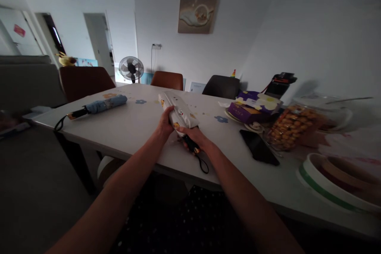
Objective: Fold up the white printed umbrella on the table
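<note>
Both forearms are stretched forward from the bottom of the view, spread wide near the camera and brought together above the counter (133, 127). A folded white umbrella (182, 105) is grasped by both hands over the counter's near half, its far end pointed away and slightly to the left; whether it is raised off the surface cannot be told. Its left side is cupped by the left hand (166, 122), with the thumb laid upward along the fabric. Its near end is gripped by the right hand (195, 135), the wrist angled inward and the thumb pressed across the top; the fingers are mostly hidden. The black handle (191, 143) is directed back toward the body. A folded blue umbrella (107, 105) is laid well apart on the left, and a black phone (258, 147) on the right.
</note>
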The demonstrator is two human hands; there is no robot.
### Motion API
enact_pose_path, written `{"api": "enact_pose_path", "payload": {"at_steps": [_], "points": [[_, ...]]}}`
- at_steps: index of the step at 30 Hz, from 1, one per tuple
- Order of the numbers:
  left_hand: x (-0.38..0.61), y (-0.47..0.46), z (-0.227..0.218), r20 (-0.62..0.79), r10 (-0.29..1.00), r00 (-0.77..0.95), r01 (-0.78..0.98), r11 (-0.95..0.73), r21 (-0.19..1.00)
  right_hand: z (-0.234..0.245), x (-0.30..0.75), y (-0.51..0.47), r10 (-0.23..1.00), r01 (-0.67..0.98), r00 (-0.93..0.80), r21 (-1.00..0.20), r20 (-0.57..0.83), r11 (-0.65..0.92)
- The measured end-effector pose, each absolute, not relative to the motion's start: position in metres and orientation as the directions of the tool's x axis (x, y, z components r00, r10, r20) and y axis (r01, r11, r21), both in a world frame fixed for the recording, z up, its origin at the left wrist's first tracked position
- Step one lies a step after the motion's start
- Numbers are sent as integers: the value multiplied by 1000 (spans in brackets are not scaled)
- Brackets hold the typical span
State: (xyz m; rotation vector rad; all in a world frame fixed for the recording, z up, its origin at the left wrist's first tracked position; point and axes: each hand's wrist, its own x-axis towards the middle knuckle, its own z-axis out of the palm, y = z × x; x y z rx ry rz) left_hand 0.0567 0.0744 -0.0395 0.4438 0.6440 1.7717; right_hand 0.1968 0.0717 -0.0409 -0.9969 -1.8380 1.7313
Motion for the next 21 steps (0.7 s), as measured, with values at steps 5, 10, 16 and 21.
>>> {"api": "enact_pose_path", "payload": {"at_steps": [5,10,16,21], "points": [[53,77,-42,2,964,-266,-711,-198,675,-45,197,76,698,164,-696,-984,-168,-74],[50,76,-43,46,972,-232,-704,-200,682,-48,195,77,642,160,-749,-985,-163,-64],[38,79,-49,54,949,-310,-749,-279,600,-44,201,75,661,158,-733,-985,-161,-65],[28,87,-61,-240,842,-483,-803,-317,504,-43,199,86,745,-29,-660,-987,-98,-155]]}}
